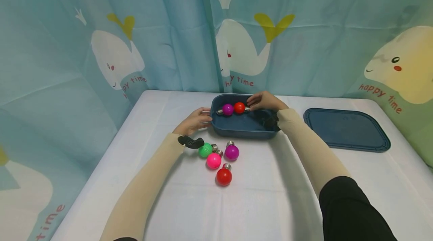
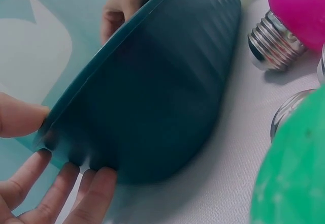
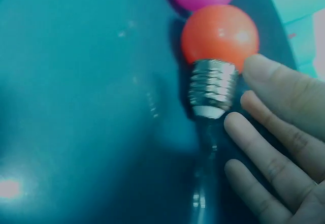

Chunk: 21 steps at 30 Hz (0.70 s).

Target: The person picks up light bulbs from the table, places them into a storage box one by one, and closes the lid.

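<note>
The left hand (image 1: 194,121) is at the 9 o'clock end of the deep dark-blue round-cornered tray (image 1: 241,134), fingers fairly straight with their tips against its outer wall, thumb tip at the rim; the right hand (image 1: 267,102) is over the tray's 2 o'clock side, fingers loosely spread, thumb tip at the edge of the glossy red round bulb with silver screw base (image 1: 239,108); whether that thumb touches I cannot tell, but no finger curls round it.

The step in hand looks like setting bulbs into the tray, 2 in and 4 out; this red bulb lies inside at 9 o'clock from the right hand, base towards it; the glossy purple round bulb (image 1: 228,109) lies just beyond, also at 9 o'clock.

The other 4 lie on the white cloth (image 1: 257,196) at 7 o'clock from the tray: the hot-pink round bulb (image 1: 214,161), the green round bulb (image 1: 205,150) at its 11 o'clock, the second purple round bulb (image 1: 232,152) at 2, the second red round bulb (image 1: 224,177) at 5.

The next move probably calls for lifting the right hand clear, then reaching towards 7 o'clock for a loose bulb.
</note>
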Each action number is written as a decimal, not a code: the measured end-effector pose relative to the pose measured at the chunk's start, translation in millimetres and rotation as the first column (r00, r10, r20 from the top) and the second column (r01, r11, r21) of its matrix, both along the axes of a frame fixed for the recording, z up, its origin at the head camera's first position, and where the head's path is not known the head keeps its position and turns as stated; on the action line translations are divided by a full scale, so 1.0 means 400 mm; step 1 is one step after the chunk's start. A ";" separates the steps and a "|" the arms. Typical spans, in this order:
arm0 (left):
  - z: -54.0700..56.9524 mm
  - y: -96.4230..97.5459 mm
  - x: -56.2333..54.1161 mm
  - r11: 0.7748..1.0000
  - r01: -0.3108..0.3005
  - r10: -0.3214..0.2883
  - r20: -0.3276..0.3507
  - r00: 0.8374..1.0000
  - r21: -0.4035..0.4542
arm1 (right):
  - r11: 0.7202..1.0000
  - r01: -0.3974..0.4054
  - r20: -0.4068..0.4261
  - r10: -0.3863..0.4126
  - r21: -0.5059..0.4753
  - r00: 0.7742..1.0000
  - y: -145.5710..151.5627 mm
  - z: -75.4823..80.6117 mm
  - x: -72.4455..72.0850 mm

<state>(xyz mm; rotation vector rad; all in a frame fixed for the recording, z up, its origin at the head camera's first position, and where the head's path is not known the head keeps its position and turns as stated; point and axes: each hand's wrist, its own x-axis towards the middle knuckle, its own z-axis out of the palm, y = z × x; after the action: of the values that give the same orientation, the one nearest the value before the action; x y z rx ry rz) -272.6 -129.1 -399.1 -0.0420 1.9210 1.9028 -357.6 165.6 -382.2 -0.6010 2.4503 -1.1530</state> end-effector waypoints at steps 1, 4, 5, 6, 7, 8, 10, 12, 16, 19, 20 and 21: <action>0.000 0.000 0.000 1.000 0.001 -0.001 -0.001 1.000 0.000 | 1.000 -0.005 -0.001 0.005 0.000 1.000 0.002 0.005 0.001; -0.001 0.000 -0.001 1.000 0.001 -0.001 0.001 1.000 0.006 | 1.000 0.000 -0.003 0.000 0.000 1.000 0.006 0.022 0.005; -0.001 0.000 -0.002 1.000 0.001 -0.001 0.000 1.000 0.009 | 1.000 0.004 -0.006 -0.004 0.000 1.000 0.008 0.027 0.006; -0.001 0.001 -0.002 1.000 0.002 -0.002 0.002 1.000 0.007 | 1.000 0.007 -0.008 -0.007 -0.003 1.000 0.010 0.030 0.007; -0.002 0.001 -0.003 1.000 0.001 -0.001 0.004 1.000 0.005 | 1.000 0.009 -0.011 -0.009 -0.009 1.000 0.011 0.034 0.008; -0.002 0.001 -0.003 1.000 0.000 -0.001 0.007 1.000 0.004 | 1.000 0.010 -0.011 -0.010 -0.017 1.000 0.012 0.039 0.010; -0.004 0.002 -0.003 1.000 -0.001 0.001 0.010 1.000 0.000 | 0.999 0.002 -0.014 -0.002 -0.035 1.000 0.015 0.047 0.015; -0.004 0.002 0.000 1.000 0.002 -0.002 0.009 1.000 -0.007 | 0.998 -0.010 -0.018 0.009 -0.056 1.000 0.016 0.059 0.022; -0.003 0.000 0.005 1.000 0.013 -0.013 -0.008 1.000 -0.006 | 0.994 -0.019 -0.003 0.019 -0.106 1.000 0.016 0.084 0.041; -0.002 -0.001 0.006 1.000 0.018 -0.018 -0.015 1.000 -0.013 | 0.990 -0.020 0.017 0.022 -0.139 1.000 0.019 0.100 0.058; -0.002 -0.002 0.006 1.000 0.018 -0.018 -0.015 1.000 -0.013 | 0.990 -0.023 0.018 0.025 -0.142 1.000 0.019 0.105 0.065; -0.002 -0.002 0.006 1.000 0.019 -0.019 -0.014 1.000 -0.014 | 0.988 -0.027 0.020 0.031 -0.151 0.999 0.020 0.112 0.073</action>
<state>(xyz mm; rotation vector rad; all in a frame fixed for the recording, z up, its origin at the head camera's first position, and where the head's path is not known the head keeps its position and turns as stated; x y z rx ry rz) -270.3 -130.0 -399.7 -0.0144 1.9373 1.8829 -328.4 173.7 -337.5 -0.6612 2.3424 -1.3340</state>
